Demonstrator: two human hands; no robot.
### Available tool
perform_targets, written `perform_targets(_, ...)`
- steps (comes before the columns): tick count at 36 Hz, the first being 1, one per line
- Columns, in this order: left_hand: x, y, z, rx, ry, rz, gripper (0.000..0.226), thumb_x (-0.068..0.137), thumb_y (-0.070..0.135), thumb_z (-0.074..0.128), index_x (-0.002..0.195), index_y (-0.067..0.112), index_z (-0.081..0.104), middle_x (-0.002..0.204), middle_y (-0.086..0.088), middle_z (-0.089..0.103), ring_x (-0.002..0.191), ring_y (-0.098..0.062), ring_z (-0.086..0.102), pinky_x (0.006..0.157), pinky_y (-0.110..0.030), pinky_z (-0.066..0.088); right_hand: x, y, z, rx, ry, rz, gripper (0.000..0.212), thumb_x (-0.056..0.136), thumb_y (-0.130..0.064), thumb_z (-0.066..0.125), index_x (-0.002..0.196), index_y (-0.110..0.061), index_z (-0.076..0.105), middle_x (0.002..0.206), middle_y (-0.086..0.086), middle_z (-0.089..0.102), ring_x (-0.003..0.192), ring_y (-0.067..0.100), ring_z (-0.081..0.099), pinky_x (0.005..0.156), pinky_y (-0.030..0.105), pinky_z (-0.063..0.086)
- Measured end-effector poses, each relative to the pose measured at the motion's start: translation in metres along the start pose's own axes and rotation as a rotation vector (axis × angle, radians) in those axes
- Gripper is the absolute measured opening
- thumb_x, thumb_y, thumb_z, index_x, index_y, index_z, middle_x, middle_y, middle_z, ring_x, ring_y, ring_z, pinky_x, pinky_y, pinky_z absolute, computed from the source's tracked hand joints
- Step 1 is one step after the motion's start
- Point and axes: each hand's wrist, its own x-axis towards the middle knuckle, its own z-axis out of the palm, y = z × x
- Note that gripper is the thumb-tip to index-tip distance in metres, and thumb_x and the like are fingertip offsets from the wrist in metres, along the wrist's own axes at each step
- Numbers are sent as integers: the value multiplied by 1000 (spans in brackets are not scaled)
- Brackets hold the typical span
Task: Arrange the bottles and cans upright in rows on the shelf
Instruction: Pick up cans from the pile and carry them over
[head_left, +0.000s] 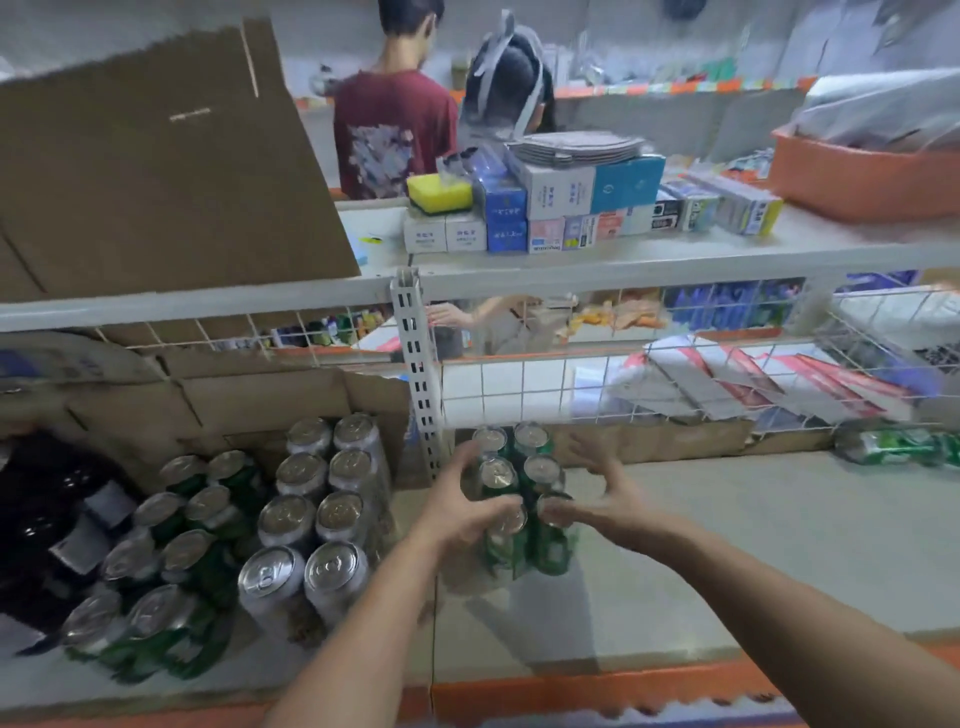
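Hands cupped either side of green cans (522, 499), left grip (470, 512) closed on them, right grip (597, 493) half open, squaring upright rows on shelf (727, 545) beside silver cans (317, 519).

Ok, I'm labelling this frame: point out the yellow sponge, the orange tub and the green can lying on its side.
yellow sponge (439, 190), head view, top face.
orange tub (857, 182), head view, front wall.
lying green can (891, 446), head view, side of its body.
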Motion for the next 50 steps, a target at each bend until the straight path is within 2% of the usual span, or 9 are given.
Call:
perform_targets(5,8,36,18,57,-64,99,96,74,22,91,153,26,36,144,6,43,128,-8,44,104,-24,37,-8,-5,-32,30,60,-65,101,68,-45,92,153,-35,36,152,-11,43,141,9,38,115,32,35)
perform_targets(11,19,64,70,43,-111,156,85,74,40,85,146,46,39,144,11,45,129,-12,44,110,-40,44,-26,18,-86,19,113,-26,98,68,-60,87,150,-47,33,155,-15,39,144,7,34,119,34,31)
perform_targets(21,48,110,204,142,-256,168,84,80,34,84,151,29,40,153,7,45,141,-9,41,101,-21,31,-63,93,-208,-18,281,124,102,59,-81,80,147,-55,35,153,-14,43,141,9,40,119,39,35)
perform_targets(28,84,135,329,208,-329,126,78,83,36,80,151,33,41,149,9,51,132,-10,50,97,-18,37,-79,162,-317,8,375,224,96,71,-57,86,152,-34,41,154,-9,46,136,7,42,111,29,34)
perform_targets(32,101,153,408,207,-361,58,71,90,38,74,150,38,36,136,7,50,113,-17,56,93,-33,53,-81,207,-379,25,395,267,87,79,-51,83,153,-31,41,154,-9,44,137,7,40,108,27,32)
perform_targets(34,111,160,441,205,-347,54,70,89,31,76,149,32,40,143,10,40,125,-19,49,99,-40,52,-81,228,-404,31,392,287,84,81,-50,82,152,-33,41,153,-10,44,139,9,40,107,28,33)
perform_targets(36,124,162,468,194,-335,100,58,86,27,80,136,37,53,148,12,43,126,-13,49,104,-38,50,-78,248,-426,19,382,312,79,83,-44,82,151,-32,43,150,-10,46,136,10,42,105,28,33)
perform_targets(39,142,162,497,207,-329,68,38,79,38,80,106,53,59,121,23,64,115,-9,62,99,-43,55,-70,276,-453,11,384,361,76,82,-41,83,147,-36,45,152,-4,48,138,19,45,105,30,38)
perform_targets(50,168,161,550,289,-291,-25,65,85,24,81,142,20,50,133,6,54,118,-10,52,91,-24,40,-25,327,-501,-80,306,415,88,75,-37,86,152,-33,42,149,-3,50,139,21,46,111,36,41)
